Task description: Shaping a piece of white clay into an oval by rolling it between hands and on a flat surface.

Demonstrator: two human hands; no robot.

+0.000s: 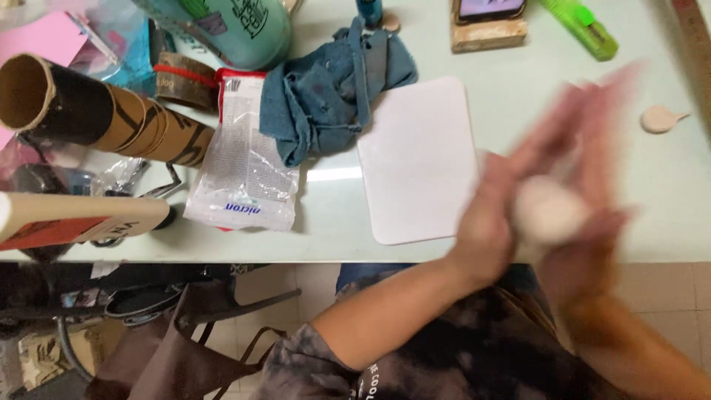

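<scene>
Cupping a pale clay ball [546,211] between both blurred hands [552,200].

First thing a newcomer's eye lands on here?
The blurred hands, left and right, pressed around a pale ball at the table's near edge. Next, the white board mid-table, with a crumpled blue cloth behind it and a cardboard tube far left.
</scene>
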